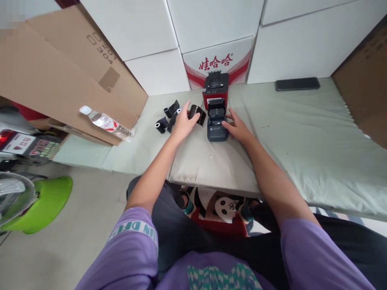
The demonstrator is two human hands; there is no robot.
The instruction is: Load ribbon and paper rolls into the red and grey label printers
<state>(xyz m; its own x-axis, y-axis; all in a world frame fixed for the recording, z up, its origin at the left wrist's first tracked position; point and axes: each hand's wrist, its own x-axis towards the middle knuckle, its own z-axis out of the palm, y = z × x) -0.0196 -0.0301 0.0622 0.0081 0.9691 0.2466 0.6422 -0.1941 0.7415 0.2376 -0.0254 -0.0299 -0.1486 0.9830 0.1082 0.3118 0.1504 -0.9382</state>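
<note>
A small dark grey label printer (pixel 217 124) sits with its lid open on a pale green padded surface (pixel 302 137). My right hand (pixel 238 128) rests against its right side. My left hand (pixel 184 121) grips a black roll (pixel 198 114) just left of the printer. Behind it stands a red and black printer (pixel 215 92), also open. Several more black rolls (pixel 168 117) lie to the left of my left hand.
A plastic water bottle (pixel 105 123) lies beside a flattened cardboard box (pixel 60 72) at the left. White boxes (pixel 217 60) line the back. A black phone (pixel 297 83) lies at the far right. A green fan base (pixel 42 203) stands on the floor.
</note>
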